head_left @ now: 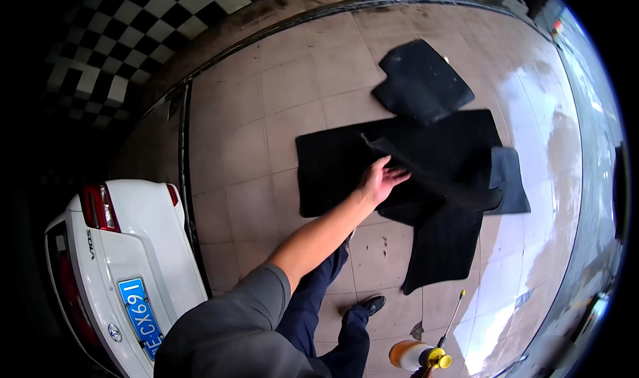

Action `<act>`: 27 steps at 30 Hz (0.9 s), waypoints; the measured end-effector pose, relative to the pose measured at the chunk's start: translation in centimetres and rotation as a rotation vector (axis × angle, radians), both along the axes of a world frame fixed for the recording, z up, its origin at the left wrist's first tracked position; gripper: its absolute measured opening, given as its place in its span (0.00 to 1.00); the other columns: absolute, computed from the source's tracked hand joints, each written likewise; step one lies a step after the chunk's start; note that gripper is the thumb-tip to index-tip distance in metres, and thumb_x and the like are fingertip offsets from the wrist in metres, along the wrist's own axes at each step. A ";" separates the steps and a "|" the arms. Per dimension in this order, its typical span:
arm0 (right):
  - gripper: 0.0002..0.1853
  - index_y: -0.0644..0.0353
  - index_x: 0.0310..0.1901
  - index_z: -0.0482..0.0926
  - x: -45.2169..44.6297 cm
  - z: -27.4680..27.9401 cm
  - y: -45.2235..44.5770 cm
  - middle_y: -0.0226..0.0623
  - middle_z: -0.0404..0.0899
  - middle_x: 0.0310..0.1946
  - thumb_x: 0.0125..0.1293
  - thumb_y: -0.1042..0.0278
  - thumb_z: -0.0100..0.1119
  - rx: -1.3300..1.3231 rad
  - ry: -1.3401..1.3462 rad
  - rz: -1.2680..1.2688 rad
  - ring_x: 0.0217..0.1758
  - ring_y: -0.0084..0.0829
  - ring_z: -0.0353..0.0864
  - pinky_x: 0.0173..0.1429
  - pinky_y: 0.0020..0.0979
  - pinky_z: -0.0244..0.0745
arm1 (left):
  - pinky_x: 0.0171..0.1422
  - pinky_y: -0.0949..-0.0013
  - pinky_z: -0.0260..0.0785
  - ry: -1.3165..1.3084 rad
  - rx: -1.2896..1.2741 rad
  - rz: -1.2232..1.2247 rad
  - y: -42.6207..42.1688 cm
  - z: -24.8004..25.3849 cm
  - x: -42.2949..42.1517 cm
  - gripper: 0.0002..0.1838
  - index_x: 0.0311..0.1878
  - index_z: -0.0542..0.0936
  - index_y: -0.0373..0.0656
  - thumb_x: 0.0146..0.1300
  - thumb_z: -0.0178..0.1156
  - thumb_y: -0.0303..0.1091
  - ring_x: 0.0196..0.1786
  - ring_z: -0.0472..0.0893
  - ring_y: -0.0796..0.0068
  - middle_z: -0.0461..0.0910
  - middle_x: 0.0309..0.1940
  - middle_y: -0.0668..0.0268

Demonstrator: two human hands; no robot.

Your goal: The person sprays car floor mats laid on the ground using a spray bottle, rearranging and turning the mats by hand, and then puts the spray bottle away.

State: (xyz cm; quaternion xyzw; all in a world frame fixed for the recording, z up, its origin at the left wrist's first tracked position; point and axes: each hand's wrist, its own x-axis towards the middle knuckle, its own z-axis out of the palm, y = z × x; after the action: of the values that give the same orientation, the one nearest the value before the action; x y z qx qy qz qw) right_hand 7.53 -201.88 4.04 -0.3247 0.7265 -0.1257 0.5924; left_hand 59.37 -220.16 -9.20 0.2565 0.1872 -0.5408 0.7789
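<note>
My left hand (383,180) reaches out over a pile of black car floor mats (339,168), its fingers apart and holding nothing that I can make out. Just past the fingertips, one dark mat (442,178) lies tilted or folded over the others, its edge a little blurred. A smaller mat (426,82) overlaps the pile at the top, and another mat (509,178) sticks out on the right. At the bottom edge, my right hand (423,373), mostly cut off, grips a spray bottle (407,355) with orange liquid, a yellow cap and a long thin wand.
A white car (146,225) stands at the left, rear end showing. Tiled floor (239,138) surrounds the mats, with a wet, shiny stretch (532,125) on the right. A dark drain channel (186,178) runs beside the car. Black-and-white checkered tiles (146,18) lie beyond.
</note>
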 end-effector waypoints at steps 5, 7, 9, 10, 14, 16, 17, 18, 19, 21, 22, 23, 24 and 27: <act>0.23 0.58 0.24 0.67 6.2 2.3 -4.5 0.29 0.61 0.12 0.64 0.45 0.39 -0.036 0.039 -0.004 0.09 0.21 0.58 0.11 0.23 0.55 | 0.55 0.44 0.63 -0.131 -0.065 0.036 -6.1 7.2 12.8 0.13 0.41 0.65 0.34 0.57 0.50 0.31 0.44 0.72 0.49 0.69 0.39 0.46; 0.23 0.58 0.25 0.67 8.1 2.1 -5.7 0.28 0.61 0.12 0.63 0.45 0.40 -0.047 0.047 -0.031 0.10 0.20 0.59 0.12 0.23 0.55 | 0.54 0.44 0.64 -0.197 -0.074 0.048 -8.0 9.1 18.8 0.15 0.42 0.65 0.34 0.56 0.51 0.33 0.43 0.72 0.48 0.69 0.39 0.45; 0.22 0.58 0.26 0.66 9.7 1.6 -6.7 0.28 0.61 0.13 0.63 0.44 0.40 -0.058 0.053 -0.062 0.11 0.20 0.60 0.13 0.22 0.56 | 0.54 0.44 0.64 -0.286 -0.062 0.094 -8.6 11.6 25.2 0.16 0.42 0.65 0.34 0.54 0.51 0.34 0.42 0.72 0.48 0.69 0.39 0.45; 0.22 0.57 0.26 0.66 10.3 1.4 -7.1 0.27 0.61 0.13 0.63 0.44 0.40 -0.064 0.054 -0.085 0.12 0.20 0.60 0.14 0.22 0.56 | 0.53 0.43 0.65 -0.344 -0.027 0.117 -8.3 13.6 28.4 0.16 0.42 0.64 0.34 0.54 0.52 0.33 0.42 0.72 0.48 0.69 0.39 0.45; 0.22 0.56 0.28 0.66 10.9 -1.5 -8.1 0.26 0.61 0.13 0.63 0.43 0.41 -0.094 0.069 -0.207 0.13 0.20 0.61 0.16 0.22 0.57 | 0.48 0.39 0.66 -0.593 0.106 0.155 -4.8 22.1 39.6 0.17 0.41 0.64 0.34 0.51 0.53 0.32 0.44 0.72 0.47 0.69 0.37 0.47; 0.24 0.56 0.29 0.66 13.5 0.5 -9.3 0.26 0.62 0.14 0.61 0.39 0.41 -0.152 0.005 -0.140 0.14 0.21 0.62 0.17 0.22 0.58 | 0.50 0.40 0.66 -0.732 0.091 0.127 -2.9 25.3 43.9 0.16 0.43 0.66 0.33 0.53 0.52 0.30 0.45 0.72 0.48 0.70 0.41 0.49; 0.23 0.56 0.29 0.66 14.3 1.0 -10.1 0.27 0.62 0.14 0.61 0.40 0.41 -0.100 -0.123 -0.165 0.13 0.21 0.62 0.17 0.23 0.59 | 0.51 0.43 0.67 -0.788 0.137 0.111 -2.1 25.5 46.6 0.14 0.43 0.67 0.33 0.53 0.52 0.29 0.46 0.71 0.50 0.71 0.43 0.51; 0.22 0.55 0.29 0.66 13.9 0.0 -10.5 0.27 0.62 0.14 0.62 0.41 0.40 -0.104 -0.143 -0.157 0.13 0.21 0.62 0.17 0.23 0.60 | 0.52 0.45 0.67 -0.844 0.148 0.081 -1.0 26.3 48.1 0.13 0.42 0.68 0.33 0.54 0.52 0.29 0.47 0.71 0.52 0.71 0.43 0.53; 0.22 0.56 0.29 0.66 15.8 1.0 -10.9 0.27 0.63 0.15 0.63 0.42 0.40 -0.100 -0.126 -0.173 0.13 0.21 0.63 0.17 0.23 0.60 | 0.46 0.47 0.71 -0.878 0.123 0.034 0.3 26.2 49.4 0.11 0.39 0.69 0.39 0.52 0.56 0.29 0.43 0.72 0.56 0.70 0.41 0.56; 0.22 0.56 0.28 0.67 17.7 1.5 -11.5 0.28 0.64 0.15 0.63 0.43 0.40 -0.078 -0.146 -0.194 0.14 0.21 0.64 0.18 0.22 0.61 | 0.44 0.50 0.71 -0.983 0.281 0.023 2.5 24.9 49.3 0.15 0.41 0.68 0.39 0.53 0.58 0.33 0.45 0.74 0.55 0.69 0.43 0.56; 0.23 0.57 0.27 0.68 18.3 1.6 -11.8 0.28 0.64 0.15 0.63 0.43 0.40 -0.051 -0.119 -0.170 0.15 0.20 0.64 0.19 0.22 0.61 | 0.48 0.48 0.67 -0.973 0.481 0.037 3.2 23.0 48.5 0.23 0.48 0.66 0.38 0.54 0.59 0.41 0.51 0.71 0.52 0.67 0.49 0.53; 0.23 0.57 0.27 0.68 18.3 1.0 -11.8 0.28 0.65 0.16 0.63 0.43 0.40 -0.052 -0.089 -0.165 0.16 0.20 0.65 0.20 0.21 0.61 | 0.51 0.47 0.64 -0.956 0.623 -0.122 4.3 20.3 48.0 0.28 0.51 0.65 0.37 0.54 0.58 0.46 0.53 0.69 0.51 0.64 0.52 0.51; 0.24 0.58 0.27 0.69 18.9 0.8 -11.7 0.28 0.65 0.16 0.64 0.42 0.39 -0.073 -0.097 -0.162 0.16 0.20 0.64 0.20 0.21 0.60 | 0.53 0.46 0.61 -0.942 0.760 -0.281 5.4 17.0 47.1 0.34 0.54 0.64 0.35 0.53 0.58 0.52 0.55 0.68 0.50 0.62 0.55 0.49; 0.25 0.57 0.24 0.68 20.9 1.4 -11.9 0.28 0.64 0.13 0.64 0.43 0.39 -0.096 -0.090 -0.082 0.15 0.20 0.63 0.20 0.21 0.58 | 0.54 0.44 0.58 -0.674 0.931 -0.480 10.7 5.3 41.1 0.38 0.55 0.63 0.33 0.51 0.56 0.57 0.55 0.67 0.48 0.66 0.53 0.51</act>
State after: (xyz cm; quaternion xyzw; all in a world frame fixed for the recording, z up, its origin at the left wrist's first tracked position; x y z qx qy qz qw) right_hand 28.45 -213.80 5.43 -0.3166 0.7051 -0.1988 0.6026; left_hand 100.43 -209.45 -3.86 0.7608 0.0842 -0.4516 0.4584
